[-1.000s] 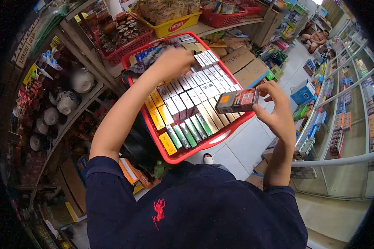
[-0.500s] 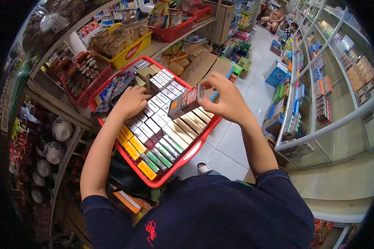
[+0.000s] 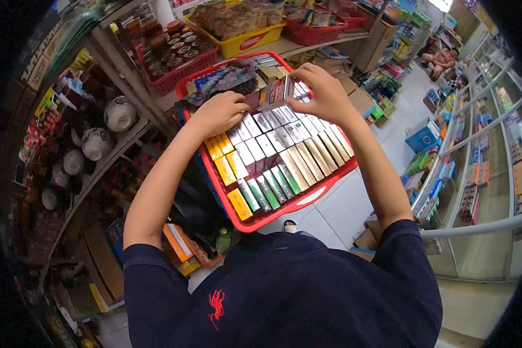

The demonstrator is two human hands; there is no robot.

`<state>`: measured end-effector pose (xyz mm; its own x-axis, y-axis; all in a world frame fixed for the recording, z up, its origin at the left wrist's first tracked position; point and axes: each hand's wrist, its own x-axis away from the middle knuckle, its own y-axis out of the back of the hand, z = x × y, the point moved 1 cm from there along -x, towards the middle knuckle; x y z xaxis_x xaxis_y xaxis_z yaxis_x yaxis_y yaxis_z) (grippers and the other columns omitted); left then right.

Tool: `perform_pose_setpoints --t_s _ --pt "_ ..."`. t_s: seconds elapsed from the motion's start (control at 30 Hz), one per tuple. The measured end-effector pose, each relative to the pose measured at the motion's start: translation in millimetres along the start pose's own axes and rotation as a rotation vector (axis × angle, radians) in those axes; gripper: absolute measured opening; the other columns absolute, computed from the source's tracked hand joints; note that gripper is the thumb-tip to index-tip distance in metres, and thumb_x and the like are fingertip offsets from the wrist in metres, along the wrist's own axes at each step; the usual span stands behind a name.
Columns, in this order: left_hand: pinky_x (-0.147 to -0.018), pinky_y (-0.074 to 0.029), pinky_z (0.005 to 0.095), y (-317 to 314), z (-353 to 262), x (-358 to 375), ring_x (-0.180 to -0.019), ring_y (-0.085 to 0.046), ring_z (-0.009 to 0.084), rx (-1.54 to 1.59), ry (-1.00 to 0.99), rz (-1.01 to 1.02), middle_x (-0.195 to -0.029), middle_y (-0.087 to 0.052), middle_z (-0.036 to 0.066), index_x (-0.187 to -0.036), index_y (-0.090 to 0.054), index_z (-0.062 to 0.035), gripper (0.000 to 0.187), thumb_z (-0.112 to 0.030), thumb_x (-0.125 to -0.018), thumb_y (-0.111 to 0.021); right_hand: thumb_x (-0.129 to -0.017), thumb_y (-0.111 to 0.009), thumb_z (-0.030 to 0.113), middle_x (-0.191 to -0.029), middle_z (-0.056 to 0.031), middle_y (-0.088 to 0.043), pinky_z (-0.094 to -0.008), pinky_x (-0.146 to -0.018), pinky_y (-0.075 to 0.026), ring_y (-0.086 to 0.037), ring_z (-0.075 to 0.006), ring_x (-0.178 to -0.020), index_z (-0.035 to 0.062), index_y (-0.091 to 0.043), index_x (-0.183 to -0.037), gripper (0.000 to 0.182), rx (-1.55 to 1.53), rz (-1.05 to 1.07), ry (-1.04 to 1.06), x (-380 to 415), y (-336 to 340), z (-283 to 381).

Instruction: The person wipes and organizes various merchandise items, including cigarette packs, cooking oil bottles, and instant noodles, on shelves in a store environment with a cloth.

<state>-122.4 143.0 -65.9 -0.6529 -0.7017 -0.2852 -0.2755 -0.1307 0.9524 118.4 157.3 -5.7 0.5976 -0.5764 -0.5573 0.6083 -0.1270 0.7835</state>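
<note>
A red plastic basket [image 3: 325, 187] is packed with upright cigarette packs, with white tops [image 3: 264, 144], gold ones [image 3: 310, 165], green ones [image 3: 275, 185] and yellow ones [image 3: 225, 168]. My right hand [image 3: 325, 95] pinches a cigarette pack [image 3: 276, 93] with red and dark sides between thumb and fingers, tilted over the far part of the basket. My left hand [image 3: 220, 116] is over the left rows, fingers bent and thumb apart, fingertips close to the pack tops. A crumpled patterned cloth [image 3: 223, 83] lies beyond it inside the basket.
A yellow tub [image 3: 246, 43] and red baskets [image 3: 313, 33] of packaged goods stand on the shelf behind. Patterned teapots [image 3: 98, 144] line the left shelf. Glass display cases [image 3: 475, 191] run along the right. A person [image 3: 441, 61] sits far down the aisle.
The camera view has shifted, so the basket sits farther right and higher. My right hand has brought the held pack lower and closer to my left hand, over the far rows.
</note>
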Motion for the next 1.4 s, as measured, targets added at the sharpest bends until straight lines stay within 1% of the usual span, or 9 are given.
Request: perform_pose_setpoints --t_s 0.3,0.37,0.57,0.63,0.8,1.03,1.17,1.3,1.4 --pt "-0.086 -0.037 0.0375 -11.3 -1.8 7.3 -0.099 -0.046 0.0306 0.089 0.105 -0.096 -0.104 -0.049 0.015 -0.095 -0.056 -0.0043 0.022 -0.015 -0.077 -0.051 -0.062 -0.064 0.030 -0.086 -0.0103 -0.056 -0.0353 -0.068 -0.045 -0.055 -0.0253 -0.082 0.0035 -0.054 -0.094 0.042 0.197 0.333 0.227 -39.6 -36.9 -15.3" --pt "-0.085 -0.037 0.0377 -11.9 -3.8 6.5 -0.097 -0.047 0.0313 0.126 0.153 -0.181 -0.103 -0.050 0.016 -0.099 -0.052 -0.0019 0.027 -0.015 -0.076 -0.053 -0.060 -0.064 0.032 -0.078 -0.0136 -0.056 -0.0384 -0.066 -0.044 -0.056 -0.0281 -0.076 0.0020 -0.054 -0.086 0.041 0.120 0.444 0.159 -45.6 -45.7 -10.6" --pt "-0.084 -0.038 0.0390 -14.6 -2.6 6.9 -0.097 -0.047 0.0334 0.132 0.194 -0.255 -0.101 -0.050 0.019 -0.109 -0.042 -0.0004 0.037 -0.012 -0.075 -0.050 -0.059 -0.062 0.026 -0.083 -0.0189 -0.059 -0.0358 -0.069 -0.044 -0.056 -0.0307 -0.079 -0.0024 -0.053 -0.102 0.052 -0.191 0.733 -0.013 -49.1 -85.0 -14.2" --pt "-0.084 -0.038 0.0395 -16.3 -0.8 6.4 -0.097 -0.047 0.0335 0.148 0.183 -0.286 -0.102 -0.049 0.019 -0.109 -0.042 0.0001 0.036 -0.009 -0.075 -0.046 -0.062 -0.061 0.021 -0.067 -0.0138 -0.058 -0.0315 -0.057 -0.044 -0.056 -0.0245 -0.061 -0.0030 -0.051 -0.105 0.050 -0.227 0.570 0.085 -46.4 -95.4 -22.6" --pt "-0.081 -0.039 0.0399 -17.9 0.3 5.4 -0.093 -0.048 0.0333 0.125 0.177 -0.293 -0.097 -0.050 0.018 -0.108 -0.042 0.0000 0.035 -0.009 -0.075 -0.045 -0.068 -0.055 0.020 -0.093 -0.0208 -0.058 -0.0364 -0.079 -0.042 -0.055 -0.0325 -0.087 -0.0034 -0.053 -0.103 0.043 -0.235 0.657 -0.022 -48.2 -95.8 -24.6" --pt "-0.076 -0.041 0.0374 -5.8 -13.0 5.4 -0.087 -0.051 0.0289 -0.026 0.047 -0.181 -0.090 -0.052 0.014 -0.098 -0.050 -0.0016 0.027 -0.018 -0.077 -0.053 -0.073 -0.054 0.020 -0.083 -0.0177 -0.060 -0.0365 -0.070 -0.044 -0.057 -0.0301 -0.079 0.0021 -0.050 -0.107 0.039 -0.236 0.565 -0.035 -36.9 -79.9 -19.0" --pt "-0.082 -0.037 0.0355 -1.5 -12.0 4.4 -0.095 -0.047 0.0272 -0.243 -0.025 -0.419 -0.101 -0.049 0.011 -0.099 -0.052 -0.0052 0.031 -0.021 -0.074 -0.058 -0.076 -0.056 0.015 -0.080 -0.0133 -0.061 -0.0314 -0.064 -0.045 -0.058 -0.0224 -0.072 0.0027 -0.052 -0.104 0.031 -0.407 0.438 -0.021 -12.4 -35.6 -7.7" --pt "-0.089 -0.036 0.0367 7.5 -2.6 0.2 -0.103 -0.044 0.0320 -0.513 0.227 -0.495 -0.117 -0.042 0.013 -0.117 -0.044 -0.0150 0.049 -0.033 -0.074 -0.058 -0.076 -0.055 0.011 -0.081 -0.0109 -0.061 -0.0283 -0.069 -0.044 -0.058 -0.0182 -0.075 0.0010 -0.056 -0.098 0.024 -0.461 0.196 -0.074 36.2 2.0 -6.2" --pt "-0.084 -0.040 0.0417 1.3 18.7 -6.4 -0.100 -0.046 0.0355 -0.256 0.559 -0.031 -0.117 -0.044 0.015 -0.128 -0.032 -0.0183 0.059 -0.047 -0.079 -0.048 -0.075 -0.055 0.008 -0.082 -0.0098 -0.061 -0.0275 -0.071 -0.044 -0.058 -0.0175 -0.078 -0.0005 -0.058 -0.091 0.018 -0.516 0.102 -0.265 81.4 15.4 -6.3"
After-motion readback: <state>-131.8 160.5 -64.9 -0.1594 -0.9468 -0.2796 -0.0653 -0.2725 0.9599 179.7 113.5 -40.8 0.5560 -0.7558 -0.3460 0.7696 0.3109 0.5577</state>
